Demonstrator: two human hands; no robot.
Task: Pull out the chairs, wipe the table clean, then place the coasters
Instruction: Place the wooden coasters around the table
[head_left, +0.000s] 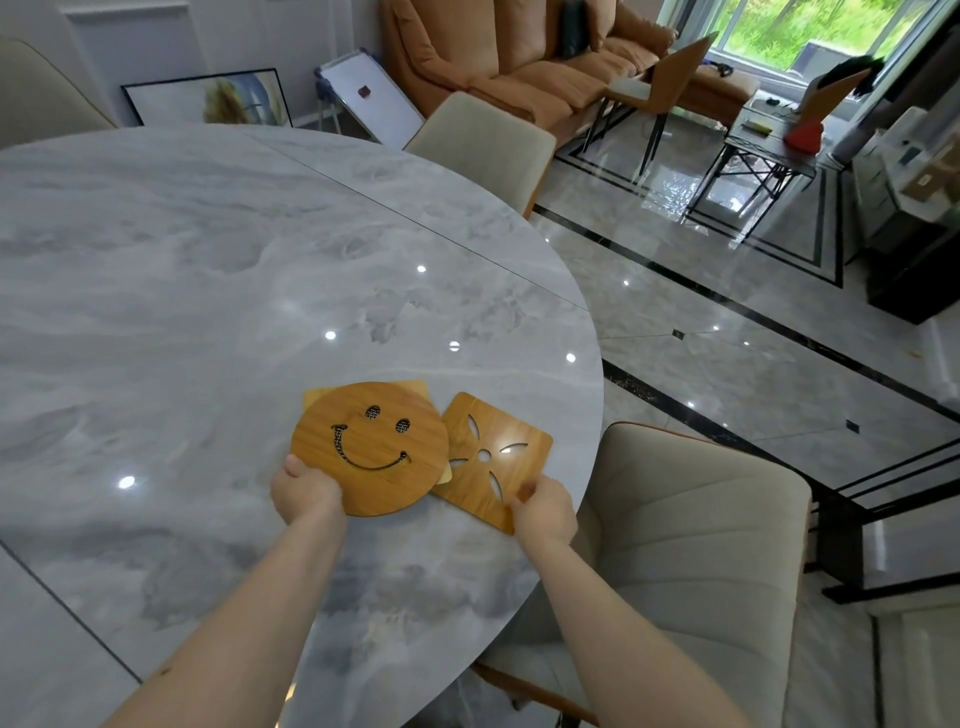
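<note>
Evidently the last step is in hand: laying out the coasters. No cloth is in sight on the marble table (208, 260), and its glossy top shows ceiling lights reflected cleanly, so the wiping looks done.

Left hand (304, 491) pinches the near-left rim of the round smiley coaster (370, 447), thumb on top, fingers underneath. Right hand (545, 506) grips the near corner of the square coaster (498, 462) with leaf-shaped cutouts, fingers curled round its edge. Both coasters sit close to the near-right edge of the table. The round one overlaps the square one's left side, and it lies on top of a paler piece (415, 388) whose corners poke out at the far side and below; probably another coaster or two, but too little shows to say how many.

Chairs: one cream chair (691, 519) stands at near right, beside the table edge, and another (483, 135) stands at the far side. A third chair back (41, 83) shows at far left.

Judged next move: separate the stack. Draw the two held coasters apart, right one towards the near-right seat, left one further left along the table rim, each set flat in front of a chair. The hidden piece underneath will want picking up afterwards. Thin wood on slick stone slides easily, so lifting a rim beats pushing.
</note>
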